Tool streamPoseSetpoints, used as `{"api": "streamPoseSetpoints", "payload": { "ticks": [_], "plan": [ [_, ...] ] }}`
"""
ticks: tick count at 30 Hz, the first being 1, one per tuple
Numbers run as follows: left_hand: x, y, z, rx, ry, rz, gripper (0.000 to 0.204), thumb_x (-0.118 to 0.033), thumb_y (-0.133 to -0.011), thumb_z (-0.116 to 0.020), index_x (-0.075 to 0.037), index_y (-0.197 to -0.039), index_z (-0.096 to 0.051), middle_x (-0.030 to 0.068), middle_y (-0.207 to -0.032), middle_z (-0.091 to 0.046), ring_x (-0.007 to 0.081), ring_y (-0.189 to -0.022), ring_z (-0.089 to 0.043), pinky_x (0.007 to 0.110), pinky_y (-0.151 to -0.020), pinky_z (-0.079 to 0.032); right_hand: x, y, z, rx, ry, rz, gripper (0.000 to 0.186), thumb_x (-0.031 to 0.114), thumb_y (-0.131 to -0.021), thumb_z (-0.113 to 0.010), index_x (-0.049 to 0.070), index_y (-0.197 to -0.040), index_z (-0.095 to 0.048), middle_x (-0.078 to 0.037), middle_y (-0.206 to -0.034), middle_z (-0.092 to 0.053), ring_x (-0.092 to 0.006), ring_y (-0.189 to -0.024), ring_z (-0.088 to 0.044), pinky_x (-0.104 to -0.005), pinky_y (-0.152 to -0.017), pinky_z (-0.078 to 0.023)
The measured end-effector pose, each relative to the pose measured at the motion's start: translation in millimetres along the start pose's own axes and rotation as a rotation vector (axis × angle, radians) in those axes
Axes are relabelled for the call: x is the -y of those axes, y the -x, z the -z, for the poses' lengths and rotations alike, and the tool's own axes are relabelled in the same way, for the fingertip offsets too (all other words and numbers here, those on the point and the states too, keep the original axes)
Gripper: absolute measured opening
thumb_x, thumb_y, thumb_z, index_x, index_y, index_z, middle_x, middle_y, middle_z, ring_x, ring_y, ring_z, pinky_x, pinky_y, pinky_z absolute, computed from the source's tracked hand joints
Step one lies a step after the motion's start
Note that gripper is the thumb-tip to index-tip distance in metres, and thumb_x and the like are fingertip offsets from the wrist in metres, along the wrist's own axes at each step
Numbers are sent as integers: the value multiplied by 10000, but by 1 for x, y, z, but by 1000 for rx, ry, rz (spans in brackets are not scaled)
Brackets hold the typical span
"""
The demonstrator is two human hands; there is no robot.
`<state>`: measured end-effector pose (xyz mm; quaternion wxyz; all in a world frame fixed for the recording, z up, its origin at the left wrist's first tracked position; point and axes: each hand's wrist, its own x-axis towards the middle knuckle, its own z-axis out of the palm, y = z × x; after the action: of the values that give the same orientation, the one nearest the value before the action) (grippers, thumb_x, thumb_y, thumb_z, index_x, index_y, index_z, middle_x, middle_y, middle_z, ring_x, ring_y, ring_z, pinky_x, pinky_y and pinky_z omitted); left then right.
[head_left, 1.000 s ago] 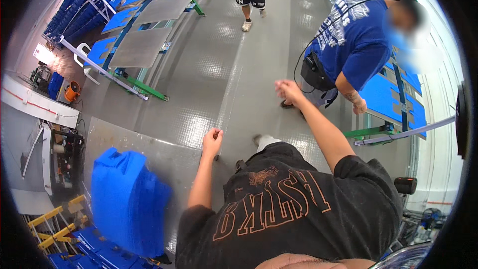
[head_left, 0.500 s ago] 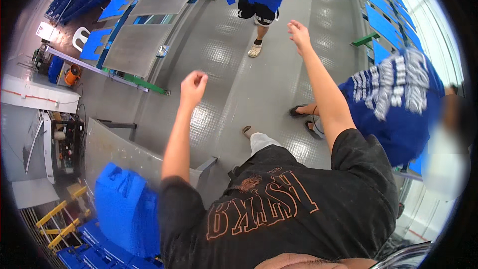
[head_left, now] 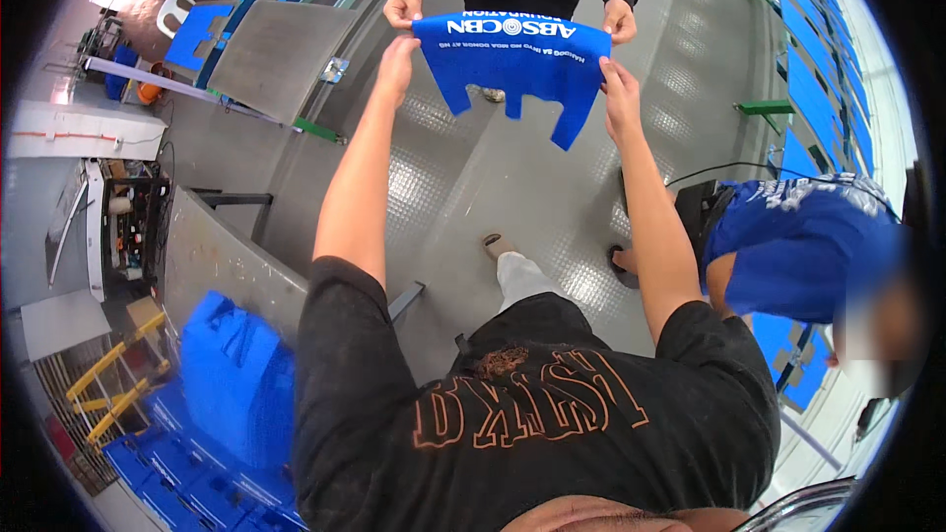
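Observation:
A blue cloth bag (head_left: 512,64) with white print and cut-out handles is stretched flat at the top centre. Its upper corners are in the hands of a person in black sleeves facing me, the person's left-side hand (head_left: 403,6) and right-side hand (head_left: 620,22) both gripping. My left hand (head_left: 396,71) reaches the bag's left edge, fingers closed at the corner just below the other person's hand. On the opposite edge, my right hand (head_left: 621,97) pinches the cloth between thumb and fingers. Both my arms are stretched forward.
Racks with grey boards (head_left: 266,54) and blue cloth pieces stand at left; another rack with blue pieces (head_left: 818,69) lines the right. A person in a blue shirt (head_left: 788,246) bends close on my right. At lower left are a metal table (head_left: 232,261) and stacked blue bags (head_left: 232,374).
The person with the bag has come nearer. My hands moved forward from empty air to the bag's two side edges. The person at right has bent lower.

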<state>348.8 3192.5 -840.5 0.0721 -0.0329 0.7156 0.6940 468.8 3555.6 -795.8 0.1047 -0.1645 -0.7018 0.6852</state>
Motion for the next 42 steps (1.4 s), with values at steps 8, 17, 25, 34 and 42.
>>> {"api": "streamPoseSetpoints", "payload": {
  "ticks": [8,17,25,34,42],
  "plan": [
    [30,73,33,-88,133,-136,215,-253,-961,-592,-62,-914,-679,-33,-800,-603,76,-733,-512,255,-696,-418,-8,1,-22,62,-183,106,374,238,-981,-586,-42,-1229,-600,-58,-1156,-646,-125,-1065,-564,-261,-957,-406],
    [116,451,56,-640,100,-211,294,-242,-980,-566,-51,-756,-555,-77,-690,-444,42,-660,-388,250,-571,-325,20,190,-55,789,-169,97,235,226,-969,-594,4,-1021,-648,25,-927,-633,-57,-837,-543,-221,-754,-416],
    [98,563,63,-714,297,-249,284,-218,-989,-566,-50,-760,-551,-81,-694,-420,31,-666,-360,222,-591,-311,46,247,-83,927,-29,167,171,178,-983,-564,28,-1003,-644,19,-904,-629,-65,-836,-555,-237,-763,-422],
    [102,628,165,-1141,431,-190,289,-199,-990,-556,-70,-738,-497,-93,-695,-420,26,-673,-370,228,-599,-308,43,317,-288,1201,79,68,181,185,-983,-562,37,-896,-620,67,-778,-498,-33,-731,-422,-216,-639,-327],
    [103,720,210,-1645,372,-104,265,-265,-985,-573,-62,-818,-609,-97,-724,-487,20,-698,-395,215,-615,-304,-1,409,-428,1594,52,-29,168,188,-961,-604,48,-872,-631,59,-784,-540,-35,-727,-452,-223,-644,-340]
  ]
}}
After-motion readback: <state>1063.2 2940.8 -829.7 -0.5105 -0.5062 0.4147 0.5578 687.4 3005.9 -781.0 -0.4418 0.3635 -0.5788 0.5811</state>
